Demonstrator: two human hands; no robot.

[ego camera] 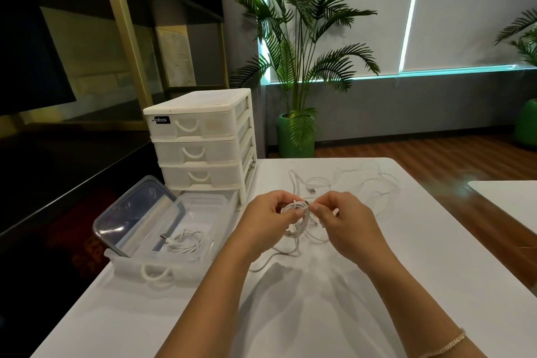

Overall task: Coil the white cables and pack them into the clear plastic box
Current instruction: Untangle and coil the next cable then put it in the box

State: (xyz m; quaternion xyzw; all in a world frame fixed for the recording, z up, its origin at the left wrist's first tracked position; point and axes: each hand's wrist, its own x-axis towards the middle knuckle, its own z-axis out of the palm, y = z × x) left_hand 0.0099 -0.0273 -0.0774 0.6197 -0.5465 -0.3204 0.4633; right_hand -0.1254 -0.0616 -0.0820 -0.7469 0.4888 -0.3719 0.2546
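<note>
My left hand [268,216] grips a small coil of white cable [297,219] above the table's middle. My right hand [343,219] pinches the same cable's free end just right of the coil. A loose tail [273,260] of it trails down onto the table. The clear plastic box [200,206] stands at the left, inside a pulled-out drawer, and holds one coiled white cable [184,241]. Its clear lid [136,212] leans against the box's left side. More white cables [343,180] lie tangled farther back on the table.
A white four-tier drawer unit [200,139] stands at the table's back left; its bottom drawer [154,269] is pulled out toward me. The white table [319,314] ends at the left beside a dark counter. Potted palms stand on the floor behind.
</note>
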